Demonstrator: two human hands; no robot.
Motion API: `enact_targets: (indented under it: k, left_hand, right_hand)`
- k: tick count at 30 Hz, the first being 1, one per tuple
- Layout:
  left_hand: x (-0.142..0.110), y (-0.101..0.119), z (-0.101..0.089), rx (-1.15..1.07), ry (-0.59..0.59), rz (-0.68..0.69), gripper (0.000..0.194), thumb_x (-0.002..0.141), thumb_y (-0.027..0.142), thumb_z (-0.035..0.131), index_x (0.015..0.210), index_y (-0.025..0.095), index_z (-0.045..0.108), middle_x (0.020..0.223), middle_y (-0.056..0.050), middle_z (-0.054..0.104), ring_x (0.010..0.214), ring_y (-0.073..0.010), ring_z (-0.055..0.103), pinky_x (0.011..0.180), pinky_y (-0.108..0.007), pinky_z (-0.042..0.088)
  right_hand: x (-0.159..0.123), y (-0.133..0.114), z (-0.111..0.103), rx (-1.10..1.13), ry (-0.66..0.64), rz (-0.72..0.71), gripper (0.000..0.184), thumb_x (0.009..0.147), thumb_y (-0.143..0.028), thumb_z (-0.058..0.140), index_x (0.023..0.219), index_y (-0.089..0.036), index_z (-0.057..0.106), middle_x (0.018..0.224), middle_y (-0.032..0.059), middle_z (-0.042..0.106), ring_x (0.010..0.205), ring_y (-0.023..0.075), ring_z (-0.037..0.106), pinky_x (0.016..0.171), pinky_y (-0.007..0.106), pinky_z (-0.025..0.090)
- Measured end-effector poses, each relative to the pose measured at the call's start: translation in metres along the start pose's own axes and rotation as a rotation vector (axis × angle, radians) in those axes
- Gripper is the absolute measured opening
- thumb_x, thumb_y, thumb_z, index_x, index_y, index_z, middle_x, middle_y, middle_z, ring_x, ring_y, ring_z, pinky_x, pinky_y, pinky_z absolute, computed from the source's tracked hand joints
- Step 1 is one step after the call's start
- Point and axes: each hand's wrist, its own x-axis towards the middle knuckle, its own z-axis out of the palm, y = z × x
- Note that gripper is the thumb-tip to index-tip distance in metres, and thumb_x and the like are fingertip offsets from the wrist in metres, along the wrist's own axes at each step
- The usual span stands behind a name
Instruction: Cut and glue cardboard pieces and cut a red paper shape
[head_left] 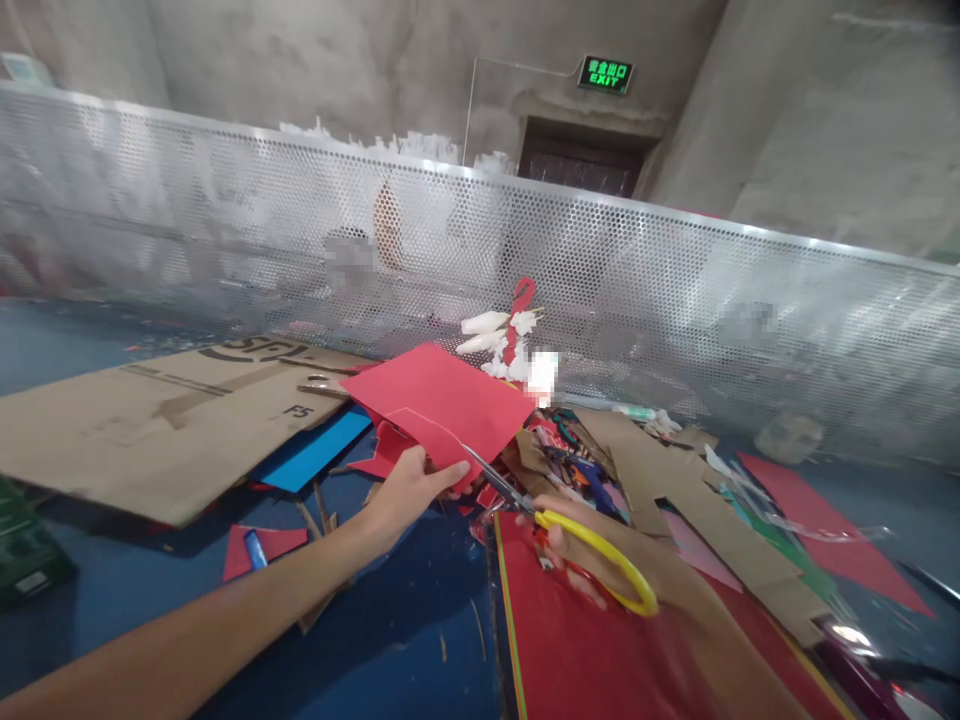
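My left hand (424,480) pinches the near edge of a sheet of red paper (442,395), its thumb lying on top. A pale line runs across the sheet near that edge. In my right hand (566,545) is a pair of scissors (600,550) with yellow handles. Their blades reach up and left to the paper's near edge, just right of my left thumb, at the end of the pale line. Part of the blades and some fingers of my right hand are hidden.
Flat cardboard (165,420) and a blue sheet (315,450) lie left. A scrap pile (574,465) sits beyond the scissors. A red stack (570,640) lies below my right hand, and another red sheet (832,530) far right. A perforated metal screen (637,280) stands behind.
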Motion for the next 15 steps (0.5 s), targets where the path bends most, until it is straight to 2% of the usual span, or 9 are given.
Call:
enact_targets:
  k: [4,8,11,15]
  left_hand:
    - [0.0,0.0,-0.001,-0.001,-0.023,-0.005,0.042,0.075,0.049,0.083,0.092,0.012,0.073,0.086,-0.011,0.076,0.078,-0.0224,0.07,0.071,-0.032,0.055]
    - [-0.001,0.002,0.0,-0.031,-0.027,-0.017,0.042,0.074,0.049,0.084,0.09,0.012,0.072,0.085,-0.01,0.075,0.076,-0.0208,0.069,0.069,-0.032,0.055]
    - [-0.001,0.002,0.001,-0.073,-0.036,-0.028,0.04,0.073,0.048,0.085,0.088,0.012,0.072,0.085,-0.009,0.075,0.077,-0.0197,0.068,0.068,-0.03,0.054]
    - [-0.002,0.002,0.001,-0.103,-0.033,-0.039,0.04,0.072,0.046,0.086,0.087,0.012,0.071,0.086,-0.009,0.074,0.076,-0.0186,0.068,0.067,-0.028,0.054]
  right_hand:
    - [0.004,-0.001,0.001,0.002,-0.005,0.001,0.034,0.104,-0.043,0.053,0.126,-0.02,0.066,0.112,0.01,0.07,0.086,0.0168,0.071,0.064,0.025,0.059]
    - [0.005,-0.002,-0.003,-0.01,-0.028,-0.016,0.033,0.102,-0.041,0.055,0.123,-0.018,0.067,0.129,0.0117,0.065,0.086,0.0143,0.071,0.062,0.02,0.057]
    - [0.003,-0.003,-0.006,-0.018,-0.048,-0.022,0.033,0.102,-0.041,0.057,0.124,-0.02,0.067,0.137,0.0106,0.06,0.092,0.016,0.071,0.067,0.023,0.059]
    - [-0.004,-0.001,-0.01,-0.028,-0.042,-0.013,0.031,0.102,-0.039,0.059,0.128,-0.022,0.065,0.132,0.0112,0.063,0.102,0.0205,0.068,0.083,0.036,0.061]
